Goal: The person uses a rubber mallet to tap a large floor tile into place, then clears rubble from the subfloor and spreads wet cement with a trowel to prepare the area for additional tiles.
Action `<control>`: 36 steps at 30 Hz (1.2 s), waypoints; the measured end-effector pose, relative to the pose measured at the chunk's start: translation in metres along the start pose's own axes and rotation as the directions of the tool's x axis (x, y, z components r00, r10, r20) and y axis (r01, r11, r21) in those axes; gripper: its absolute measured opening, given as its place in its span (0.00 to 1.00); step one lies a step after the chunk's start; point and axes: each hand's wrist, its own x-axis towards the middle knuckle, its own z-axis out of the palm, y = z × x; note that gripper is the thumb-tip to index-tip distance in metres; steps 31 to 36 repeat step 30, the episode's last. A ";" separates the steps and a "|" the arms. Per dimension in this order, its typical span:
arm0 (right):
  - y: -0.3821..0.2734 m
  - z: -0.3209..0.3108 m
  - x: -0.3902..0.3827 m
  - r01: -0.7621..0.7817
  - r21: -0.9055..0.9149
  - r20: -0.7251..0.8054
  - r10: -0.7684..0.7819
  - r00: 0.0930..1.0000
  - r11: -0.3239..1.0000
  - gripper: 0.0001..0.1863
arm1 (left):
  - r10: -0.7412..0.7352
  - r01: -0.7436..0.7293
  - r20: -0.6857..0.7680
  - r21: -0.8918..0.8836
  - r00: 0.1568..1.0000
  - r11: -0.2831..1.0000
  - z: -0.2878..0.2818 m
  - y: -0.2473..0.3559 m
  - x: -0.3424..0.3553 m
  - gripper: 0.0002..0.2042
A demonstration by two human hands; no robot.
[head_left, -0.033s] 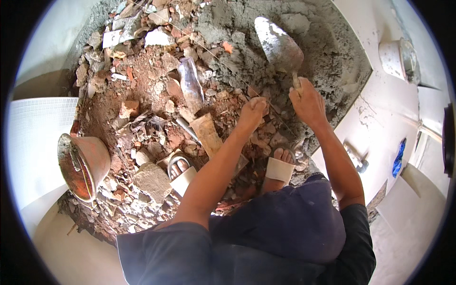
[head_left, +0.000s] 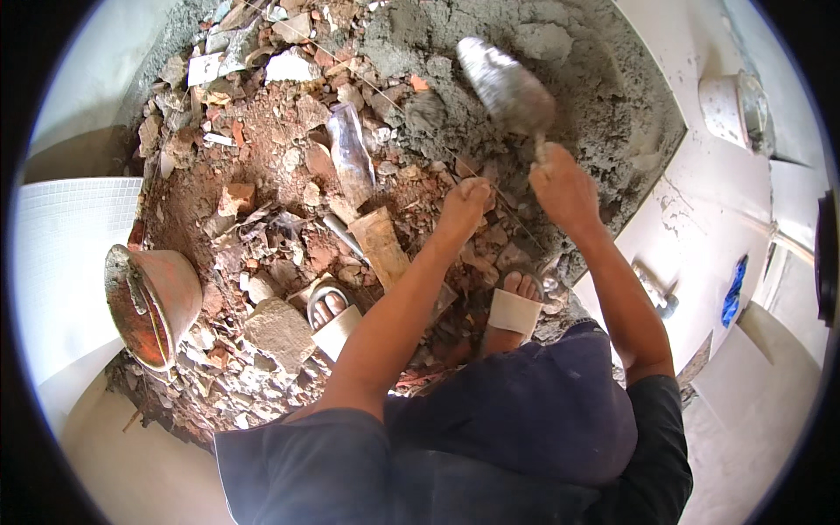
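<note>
My right hand (head_left: pixel 564 188) is closed round the handle of a trowel (head_left: pixel 509 87). The trowel's blade, smeared with mortar and blurred by motion, lies over the wet grey mortar (head_left: pixel 612 79). To the left, my left hand (head_left: pixel 466 206) is held closed above the rubble, fingers pressed together. A thin string (head_left: pixel 376 87) slants from the upper left past its fingertips; whether the fingers pinch it is hidden. A small orange fragment (head_left: pixel 419 83) lies at the mortar's edge.
Broken brick and stone rubble (head_left: pixel 271 157) covers the ground round my sandalled feet (head_left: pixel 514 306). A mortar-stained bucket (head_left: pixel 166 302) lies tilted at the left. A clear plastic bottle (head_left: pixel 352 153) and a wood-like block (head_left: pixel 381 245) lie ahead. A white container (head_left: pixel 731 105) stands on pale tiles at right.
The trowel blade has shifted slightly left over the mortar, and my right hand has moved a little with it. My left hand stays nearly in place.
</note>
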 end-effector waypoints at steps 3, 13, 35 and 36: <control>0.003 0.003 0.002 -0.017 -0.131 0.163 0.039 0.986 0.991 0.17 | -0.004 0.003 -0.032 -0.051 0.999 0.999 0.004 0.000 -0.002 0.23; 0.047 -0.029 0.094 -0.295 -0.068 -0.274 0.267 0.924 0.953 0.23 | -0.005 0.012 0.059 -0.116 0.998 0.993 -0.003 -0.001 0.007 0.23; -0.030 0.017 0.109 0.003 -0.256 -0.039 -0.014 0.999 0.967 0.24 | -0.004 0.005 0.157 -0.004 0.988 1.000 -0.005 0.011 -0.002 0.22; -0.030 0.017 0.109 0.003 -0.256 -0.039 -0.014 0.999 0.967 0.24 | -0.004 0.005 0.157 -0.004 0.988 1.000 -0.005 0.011 -0.002 0.22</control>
